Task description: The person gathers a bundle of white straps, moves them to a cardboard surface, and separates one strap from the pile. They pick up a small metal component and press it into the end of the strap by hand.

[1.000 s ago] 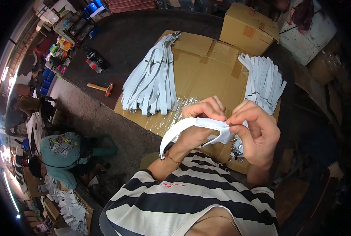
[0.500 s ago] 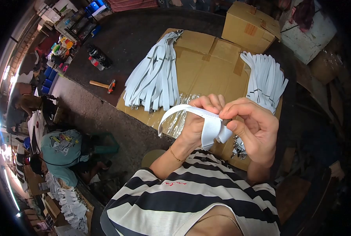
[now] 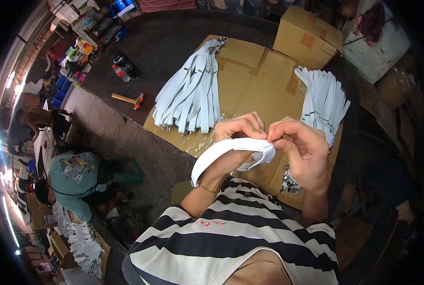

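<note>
Both hands hold one white strap [image 3: 221, 151] close to my chest, above the flattened cardboard sheet [image 3: 250, 83]. My left hand [image 3: 235, 142] pinches the strap near its folded end, and the strap's long tail curves down to the left past my wrist. My right hand [image 3: 302, 149] grips the same folded end with thumb and fingertips. A small heap of metal clips [image 3: 290, 183] lies on the cardboard just below my right hand. One fanned pile of white straps [image 3: 190, 95] lies to the left on the cardboard and another pile of straps [image 3: 323, 99] to the right.
A closed cardboard box [image 3: 307, 35] stands at the far edge. A hammer [image 3: 126, 99] and some bottles [image 3: 121, 66] lie on the dark surface at left. Below left, another person in a teal shirt [image 3: 76, 178] sits by more white straps.
The strap's folded end has been turned and drawn flatter between my fingers; its loose tail dropped from pointing left to hanging down past my left wrist. Both hands shifted slightly up.
</note>
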Demonstrator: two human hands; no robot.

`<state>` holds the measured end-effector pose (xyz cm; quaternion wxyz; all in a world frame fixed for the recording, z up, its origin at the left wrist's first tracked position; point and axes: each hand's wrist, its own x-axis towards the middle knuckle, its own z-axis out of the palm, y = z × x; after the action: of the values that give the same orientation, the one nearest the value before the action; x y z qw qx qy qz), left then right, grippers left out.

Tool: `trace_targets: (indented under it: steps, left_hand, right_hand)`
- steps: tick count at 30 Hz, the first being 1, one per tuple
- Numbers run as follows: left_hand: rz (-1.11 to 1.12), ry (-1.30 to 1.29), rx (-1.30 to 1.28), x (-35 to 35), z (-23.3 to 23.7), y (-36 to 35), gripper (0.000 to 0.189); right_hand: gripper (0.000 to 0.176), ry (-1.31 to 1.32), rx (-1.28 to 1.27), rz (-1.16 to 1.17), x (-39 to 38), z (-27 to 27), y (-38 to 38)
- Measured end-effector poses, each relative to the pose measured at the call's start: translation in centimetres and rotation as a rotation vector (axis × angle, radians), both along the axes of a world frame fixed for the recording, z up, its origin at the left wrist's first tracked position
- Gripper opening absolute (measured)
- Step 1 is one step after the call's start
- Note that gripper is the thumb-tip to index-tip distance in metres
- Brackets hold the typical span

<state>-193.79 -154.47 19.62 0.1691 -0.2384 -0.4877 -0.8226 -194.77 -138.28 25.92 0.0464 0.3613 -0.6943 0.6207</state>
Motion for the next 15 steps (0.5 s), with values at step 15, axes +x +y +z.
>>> trace_targets:
  steps: [15]
  left_hand:
    - [-0.456,-0.200,0.514,0.0,-0.7,2.0,0.011]
  right_hand:
    - [0.013,-0.257,-0.197,0.183,0.4,0.6,0.7]
